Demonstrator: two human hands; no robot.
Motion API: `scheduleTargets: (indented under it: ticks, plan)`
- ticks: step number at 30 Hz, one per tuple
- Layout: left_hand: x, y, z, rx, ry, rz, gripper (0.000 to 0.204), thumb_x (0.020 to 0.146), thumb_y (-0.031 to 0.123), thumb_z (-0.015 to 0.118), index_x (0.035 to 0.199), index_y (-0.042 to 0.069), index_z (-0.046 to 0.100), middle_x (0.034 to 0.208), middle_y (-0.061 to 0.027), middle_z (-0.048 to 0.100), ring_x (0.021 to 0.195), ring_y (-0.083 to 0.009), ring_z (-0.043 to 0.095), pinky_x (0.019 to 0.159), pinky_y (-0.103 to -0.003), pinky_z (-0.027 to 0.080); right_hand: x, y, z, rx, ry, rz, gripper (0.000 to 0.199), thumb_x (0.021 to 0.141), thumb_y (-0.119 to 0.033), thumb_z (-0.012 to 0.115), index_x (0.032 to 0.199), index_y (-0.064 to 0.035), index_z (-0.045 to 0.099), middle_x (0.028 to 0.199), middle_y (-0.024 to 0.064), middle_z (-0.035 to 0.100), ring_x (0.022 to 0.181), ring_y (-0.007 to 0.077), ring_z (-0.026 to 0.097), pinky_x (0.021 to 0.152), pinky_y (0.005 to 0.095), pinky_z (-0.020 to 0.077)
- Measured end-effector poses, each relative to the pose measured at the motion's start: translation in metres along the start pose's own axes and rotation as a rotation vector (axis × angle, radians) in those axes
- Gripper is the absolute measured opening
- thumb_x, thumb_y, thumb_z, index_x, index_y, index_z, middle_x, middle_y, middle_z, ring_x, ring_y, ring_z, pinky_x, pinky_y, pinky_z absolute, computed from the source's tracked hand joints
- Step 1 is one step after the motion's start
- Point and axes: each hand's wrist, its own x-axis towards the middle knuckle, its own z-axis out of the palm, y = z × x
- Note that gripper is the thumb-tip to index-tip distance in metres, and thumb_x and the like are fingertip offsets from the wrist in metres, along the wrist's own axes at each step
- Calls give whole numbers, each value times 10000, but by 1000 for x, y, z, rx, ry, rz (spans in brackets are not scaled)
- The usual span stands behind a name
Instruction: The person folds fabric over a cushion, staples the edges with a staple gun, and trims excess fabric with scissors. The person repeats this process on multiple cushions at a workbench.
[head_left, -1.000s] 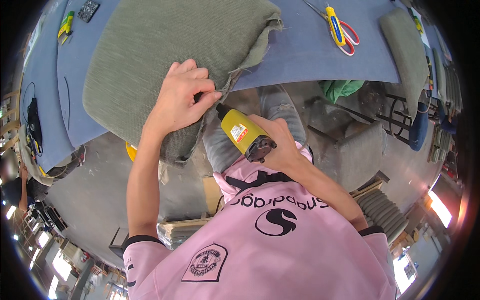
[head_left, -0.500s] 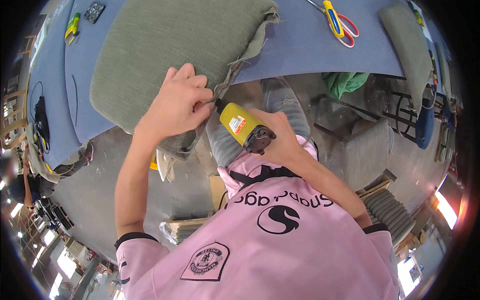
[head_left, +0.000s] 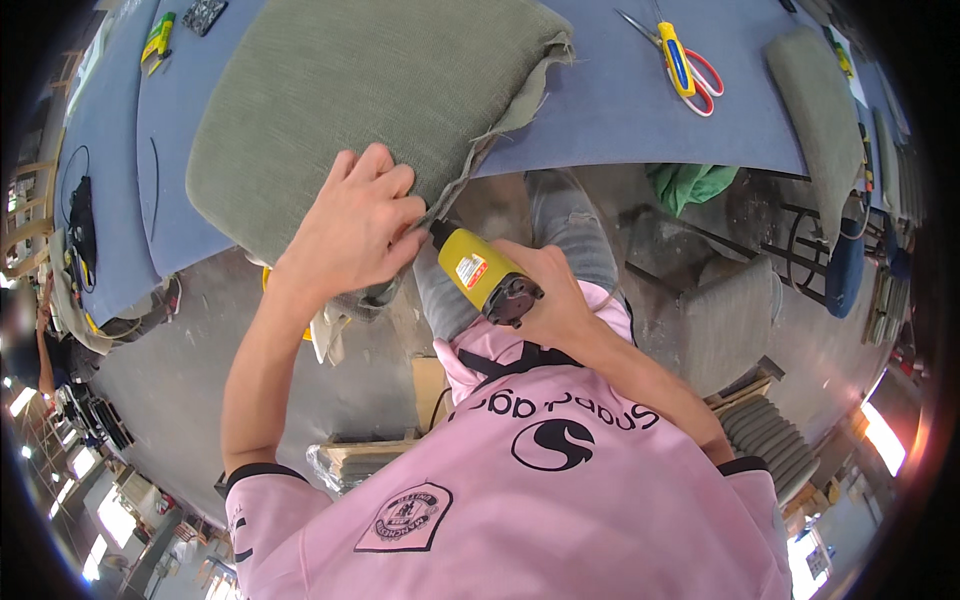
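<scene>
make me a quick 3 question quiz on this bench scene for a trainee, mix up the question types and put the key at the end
1. Multiple choice: what does the right hand hold?
A) a green cloth
B) a yellow tool with a black nose
C) a paintbrush

2. True or false: the left hand touches the grey-green cushion.

3. Fill in the blank: on the blue table, a yellow-and-blue handle overlaps a pair of red-and-white-handled ____.

Key: 1. B; 2. true; 3. scissors
</scene>
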Motion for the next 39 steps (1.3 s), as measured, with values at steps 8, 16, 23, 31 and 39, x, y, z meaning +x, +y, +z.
scheduleTargets:
  ticks: [8, 16, 23, 31, 39]
  plan:
    - [-5, -24, 10, -240, -109, -44, 332, 741, 128, 784, 657, 59, 470, 803, -51, 393, 918, -279, 421, 832, -420, 286, -6, 2, 11, -30, -35, 18, 554, 598, 26, 805, 1142, -23, 706, 895, 265, 724, 905, 506, 687, 742, 519, 552]
    - [-4, -12, 5, -169, 59, -107, 308, 799, 172, 806, 683, 62, 543, 817, -37, 440, 940, -275, 452, 850, -417, 295, -20, 11, -16, -138, 182, -218, 625, 613, -87, 915, 1205, -34, 719, 927, 220, 743, 895, 471, 696, 761, 502, 555]
    - [79, 15, 28, -26, 212, -190, 338, 894, 275, 796, 683, 67, 633, 811, -57, 542, 943, -277, 511, 865, -430, 362, -51, 40, -72, -271, 290, -167, 727, 732, -123, 962, 1389, -47, 661, 1256, 150, 712, 1068, 332, 648, 957, 415, 530]
    - [91, 21, 4, 73, -206, -155, 285, 906, 239, 755, 727, 41, 657, 788, -46, 513, 895, -246, 470, 845, -417, 343, -21, 45, -109, -192, 194, -199, 695, 658, -78, 912, 1314, -50, 682, 1076, 184, 729, 970, 411, 663, 841, 433, 545]
    - [86, -7, 8, -269, -157, -172, 279, 897, 188, 754, 727, 29, 601, 770, -39, 406, 886, -234, 398, 865, -404, 289, 24, 41, -110, -66, -42, -175, 527, 645, -80, 856, 1150, -40, 709, 895, 243, 723, 864, 479, 675, 697, 458, 540]
